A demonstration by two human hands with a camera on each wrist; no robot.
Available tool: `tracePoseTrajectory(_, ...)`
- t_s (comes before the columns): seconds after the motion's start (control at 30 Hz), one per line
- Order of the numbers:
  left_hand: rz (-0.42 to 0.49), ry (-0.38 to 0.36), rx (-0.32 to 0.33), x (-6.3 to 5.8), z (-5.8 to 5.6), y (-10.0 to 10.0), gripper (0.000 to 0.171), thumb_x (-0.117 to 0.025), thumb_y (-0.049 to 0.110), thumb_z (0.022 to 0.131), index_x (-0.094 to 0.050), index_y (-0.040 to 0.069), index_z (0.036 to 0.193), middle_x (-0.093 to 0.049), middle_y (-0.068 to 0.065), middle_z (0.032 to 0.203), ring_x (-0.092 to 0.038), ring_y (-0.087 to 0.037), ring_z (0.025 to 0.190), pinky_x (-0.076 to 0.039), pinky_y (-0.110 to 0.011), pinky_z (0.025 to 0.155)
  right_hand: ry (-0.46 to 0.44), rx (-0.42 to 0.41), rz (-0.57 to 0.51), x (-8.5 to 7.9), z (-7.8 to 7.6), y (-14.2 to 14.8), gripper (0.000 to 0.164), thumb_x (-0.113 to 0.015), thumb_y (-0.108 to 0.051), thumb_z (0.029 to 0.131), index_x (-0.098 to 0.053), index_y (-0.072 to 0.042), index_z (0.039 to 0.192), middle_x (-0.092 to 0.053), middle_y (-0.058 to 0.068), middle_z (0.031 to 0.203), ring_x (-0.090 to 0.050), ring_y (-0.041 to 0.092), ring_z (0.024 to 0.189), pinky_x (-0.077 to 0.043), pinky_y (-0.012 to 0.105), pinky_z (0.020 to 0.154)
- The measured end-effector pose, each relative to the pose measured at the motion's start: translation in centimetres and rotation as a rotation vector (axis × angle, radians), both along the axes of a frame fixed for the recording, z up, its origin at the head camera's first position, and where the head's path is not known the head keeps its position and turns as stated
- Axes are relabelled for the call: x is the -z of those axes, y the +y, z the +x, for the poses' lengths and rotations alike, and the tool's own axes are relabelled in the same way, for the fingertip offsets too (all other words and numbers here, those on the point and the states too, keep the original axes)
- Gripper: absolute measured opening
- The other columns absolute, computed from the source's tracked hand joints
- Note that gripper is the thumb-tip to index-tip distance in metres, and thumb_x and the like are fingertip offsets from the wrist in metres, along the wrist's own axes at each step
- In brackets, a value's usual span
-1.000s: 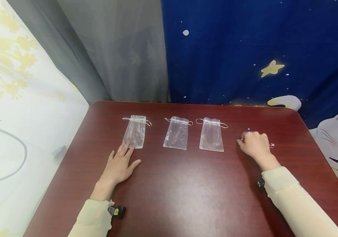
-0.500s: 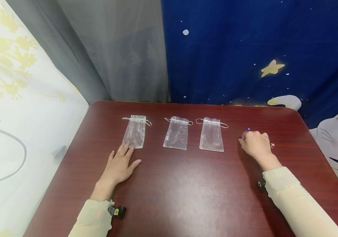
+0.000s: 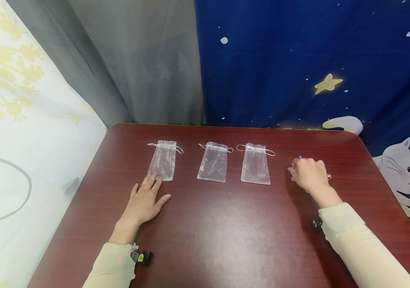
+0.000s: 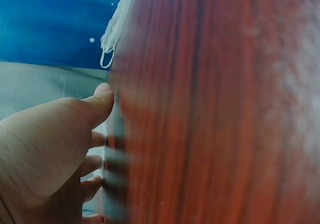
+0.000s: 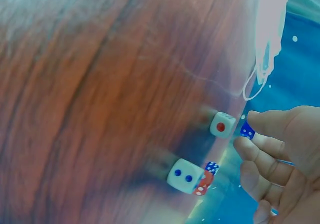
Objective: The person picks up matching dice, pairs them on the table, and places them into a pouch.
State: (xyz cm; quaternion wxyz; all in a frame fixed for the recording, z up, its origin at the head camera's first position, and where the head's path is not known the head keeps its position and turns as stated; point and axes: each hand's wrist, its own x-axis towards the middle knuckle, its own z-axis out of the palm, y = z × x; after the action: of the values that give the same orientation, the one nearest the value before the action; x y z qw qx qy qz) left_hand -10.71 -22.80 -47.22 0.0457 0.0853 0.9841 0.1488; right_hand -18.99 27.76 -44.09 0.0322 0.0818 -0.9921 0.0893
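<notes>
I've got the left hand point(image 3: 143, 203) spread straight, fingertips on the left bag point(image 3: 164, 158), then middle bag point(image 3: 213, 163), right bag point(image 3: 255, 166), then right hand point(image 3: 310, 174) curled by some dice point(image 5: 185, 175); can't tell if it's pinching the blue die point(image 5: 247, 130).

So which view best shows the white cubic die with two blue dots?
Right wrist view: the white cubic die is large, both dots plain. Head view: hidden or indistinct by the right hand. Left wrist view: not shown.
</notes>
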Motion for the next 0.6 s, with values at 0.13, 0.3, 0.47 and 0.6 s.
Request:
tracePoseTrajectory(0.13,-0.003,0.002,-0.001,-0.2,0.0,0.1,0.071,-0.057,0.044,0.102,-0.038,0.001,0.155,-0.025,-0.022,0.164,-0.021,-0.042,0.151,-0.016,-0.070,0.116,0.025,-0.020,-0.003,-0.5,0.3,-0.5,0.014,-0.072,-0.017,0.091,-0.072,-0.003,0.088,-0.070,0.011,0.075,-0.067,0.038,0.077,-0.040,0.053,0.067)
tracePoseTrajectory(0.3,-0.003,0.006,0.001,-0.3,0.1,0.1,0.070,-0.057,0.043,0.102,-0.038,0.000,0.154,-0.025,-0.023,0.163,-0.021,-0.043,0.150,-0.015,-0.070,0.115,0.067,-0.056,-0.001,-1.3,0.8,-1.4,0.014,-0.072,-0.017,0.091,-0.072,-0.003,0.089,-0.071,0.014,0.078,-0.068,0.039,0.078,-0.040,0.052,0.066)
tracePoseTrajectory(0.47,-0.003,0.009,0.002,-0.2,0.0,0.1,0.071,-0.056,0.045,0.102,-0.038,0.000,0.154,-0.025,-0.023,0.163,-0.022,-0.043,0.150,-0.016,-0.071,0.115,0.086,-0.083,-0.006,-1.8,1.1,-2.0,0.014,-0.072,-0.017,0.091,-0.072,-0.003,0.088,-0.070,0.013,0.076,-0.067,0.038,0.076,-0.038,0.050,0.064)
tracePoseTrajectory(0.6,0.000,0.006,0.003,0.0,0.1,0.1,0.072,-0.056,0.045,0.102,-0.038,0.000,0.154,-0.025,-0.023,0.163,-0.022,-0.043,0.150,-0.015,-0.070,0.115,0.070,-0.090,-0.005,-1.8,1.1,-2.1,0.014,-0.073,-0.018,0.092,-0.073,-0.004,0.090,-0.069,0.009,0.073,-0.066,0.035,0.075,-0.039,0.048,0.064)
